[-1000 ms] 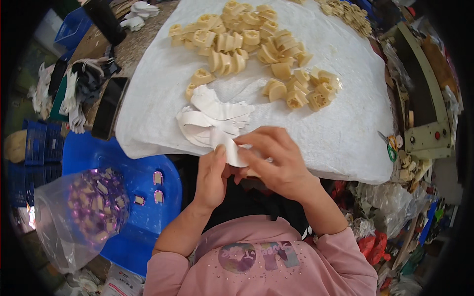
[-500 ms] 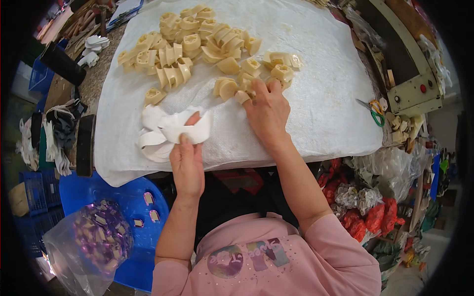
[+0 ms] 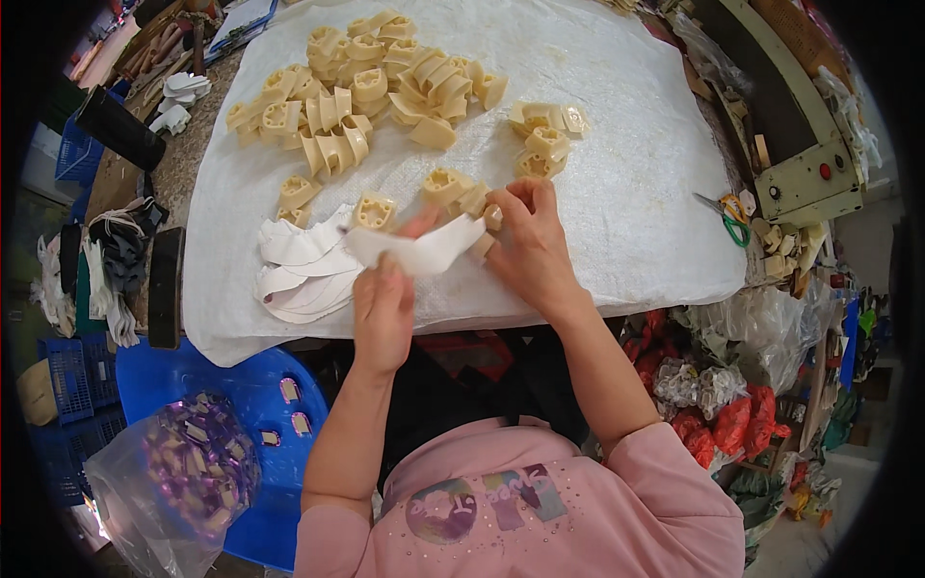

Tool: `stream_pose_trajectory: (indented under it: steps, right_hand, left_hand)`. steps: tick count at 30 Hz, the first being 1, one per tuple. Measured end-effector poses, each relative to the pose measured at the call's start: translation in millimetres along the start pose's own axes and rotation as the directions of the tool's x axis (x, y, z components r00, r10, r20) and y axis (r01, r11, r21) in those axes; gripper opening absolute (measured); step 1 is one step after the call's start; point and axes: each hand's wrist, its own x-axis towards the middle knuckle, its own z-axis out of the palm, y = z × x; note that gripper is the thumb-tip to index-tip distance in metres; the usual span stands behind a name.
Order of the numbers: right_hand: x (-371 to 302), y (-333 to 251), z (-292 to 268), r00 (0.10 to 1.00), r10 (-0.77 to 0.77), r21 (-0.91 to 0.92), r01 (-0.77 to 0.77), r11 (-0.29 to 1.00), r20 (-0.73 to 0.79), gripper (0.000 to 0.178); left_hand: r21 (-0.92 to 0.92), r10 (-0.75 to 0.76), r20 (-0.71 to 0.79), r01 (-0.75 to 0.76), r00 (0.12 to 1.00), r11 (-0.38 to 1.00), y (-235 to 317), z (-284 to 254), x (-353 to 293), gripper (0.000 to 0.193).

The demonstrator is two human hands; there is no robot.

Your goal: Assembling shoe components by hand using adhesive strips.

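My left hand [image 3: 383, 318] pinches a curved white strip [image 3: 424, 252], thin and flexible like leather or cloth, blurred by motion. The strip's right end reaches toward my right hand [image 3: 540, 255], whose fingers are closed on a beige plastic shoe heel [image 3: 493, 216], partly hidden by them. A tan wrap covers the tip of the right thumb. Just beyond the strip stand a few more heels [image 3: 374, 209] with ribbed hollow tops. Left of my left hand lies a fanned pile of white strips [image 3: 306, 275].
A large heap of beige heels [image 3: 371, 85] covers the far left of the white-sheeted table [image 3: 636, 222]. Green-handled scissors [image 3: 735, 229] lie at the right edge beside a pale machine frame [image 3: 809, 183]. Below left, a blue basin [image 3: 279, 482] holds a bag of purple-edged pieces [image 3: 202, 462].
A white strip has been lifted off the pile by my left hand and moved right. My right hand has drawn closer, and several heels now stand apart, nearer to me.
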Motion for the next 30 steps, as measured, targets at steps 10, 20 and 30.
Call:
stream_pose_trajectory:
  steps: [10, 20, 30]
  right_hand:
    - [-11.0, 11.1, -6.0, 0.965, -0.202, -0.065, 0.215, 0.974, 0.169, 0.044]
    - [-24.7, 21.7, -10.9, 0.999, 0.008, -0.226, 0.001, 0.974, 0.042, 0.050]
    - [-44.2, -39.8, -30.5, 0.993, -0.107, 0.610, 0.119, 0.783, -0.056, 0.031]
  left_hand:
    - [0.222, 0.025, -0.122, 0.003, 0.992, 0.975, -10.1, 4.6, 63.2, 0.045]
    - [-0.241, -0.126, -0.237, 0.067, 0.963, 0.968, 26.7, 11.1, 8.3, 0.042]
    - [-0.239, -0.225, -0.362, 0.143, 0.905, 0.960, 14.9, 24.8, -44.5, 0.041]
